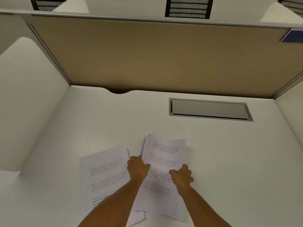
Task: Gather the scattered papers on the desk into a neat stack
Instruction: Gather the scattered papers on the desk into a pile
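A bundle of printed white papers (164, 154) is held between both hands near the front of the white desk (229, 153), its sheets fanned unevenly at the far edge. My left hand (137, 169) grips the bundle's left edge and my right hand (182, 176) grips its right edge. To the left, more printed sheets (105, 174) lie flat on the desk, partly under my left forearm. Further loose sheets (139, 217) peek out beneath the bundle at the front.
A grey cable hatch (209, 109) is set into the desk at the back right. A tan partition (155, 54) closes the back, white side panels (29, 104) flank the desk. A cable notch (118, 91) cuts the rear edge.
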Demonstrator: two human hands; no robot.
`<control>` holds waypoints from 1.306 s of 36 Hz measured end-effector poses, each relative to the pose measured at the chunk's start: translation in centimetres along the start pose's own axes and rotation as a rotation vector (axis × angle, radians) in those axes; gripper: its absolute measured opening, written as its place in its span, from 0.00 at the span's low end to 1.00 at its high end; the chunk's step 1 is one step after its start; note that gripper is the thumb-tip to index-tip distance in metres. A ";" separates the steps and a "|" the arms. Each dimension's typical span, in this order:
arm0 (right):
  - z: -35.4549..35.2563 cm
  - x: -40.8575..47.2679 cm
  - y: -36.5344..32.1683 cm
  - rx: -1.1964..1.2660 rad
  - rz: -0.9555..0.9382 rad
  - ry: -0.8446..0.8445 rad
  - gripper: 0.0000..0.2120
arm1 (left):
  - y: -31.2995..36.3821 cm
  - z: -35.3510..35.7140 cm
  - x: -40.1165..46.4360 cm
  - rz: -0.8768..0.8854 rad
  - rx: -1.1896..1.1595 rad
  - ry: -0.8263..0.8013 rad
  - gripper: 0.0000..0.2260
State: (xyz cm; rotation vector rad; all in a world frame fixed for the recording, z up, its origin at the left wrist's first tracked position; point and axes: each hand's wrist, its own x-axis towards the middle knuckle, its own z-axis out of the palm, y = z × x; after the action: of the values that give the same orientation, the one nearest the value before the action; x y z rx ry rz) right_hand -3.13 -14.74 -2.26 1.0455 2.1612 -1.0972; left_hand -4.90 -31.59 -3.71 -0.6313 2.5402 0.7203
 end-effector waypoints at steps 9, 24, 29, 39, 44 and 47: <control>-0.7 0.2 0.7 0.074 -0.043 -0.089 0.29 | -0.9 -0.2 0.1 0.022 -0.399 -0.112 0.19; -4.7 0.3 1.1 0.648 0.002 -0.189 0.26 | -0.4 -3.4 -2.1 0.025 -0.896 -0.244 0.31; -6.5 -1.0 -0.5 0.688 -0.095 -0.170 0.25 | -0.5 -4.7 -3.0 0.076 -0.971 -0.327 0.18; -6.0 -4.3 -4.4 0.559 -0.247 -0.299 0.26 | -3.4 -8.5 -5.2 0.045 -1.199 -0.222 0.15; -0.4 -6.5 -6.1 0.411 -0.305 -0.405 0.17 | -9.4 -10.1 -6.0 -0.021 -1.123 -0.047 0.14; 4.0 -7.6 -7.0 0.335 -0.313 -0.489 0.16 | -13.1 -10.5 -6.1 -0.086 -1.066 0.070 0.13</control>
State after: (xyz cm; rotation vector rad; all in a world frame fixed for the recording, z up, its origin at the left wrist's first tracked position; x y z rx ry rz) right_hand -3.98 -23.85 4.03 0.4906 1.8110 -1.7010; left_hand 4.05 -45.74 2.56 -1.0649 1.9908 2.0480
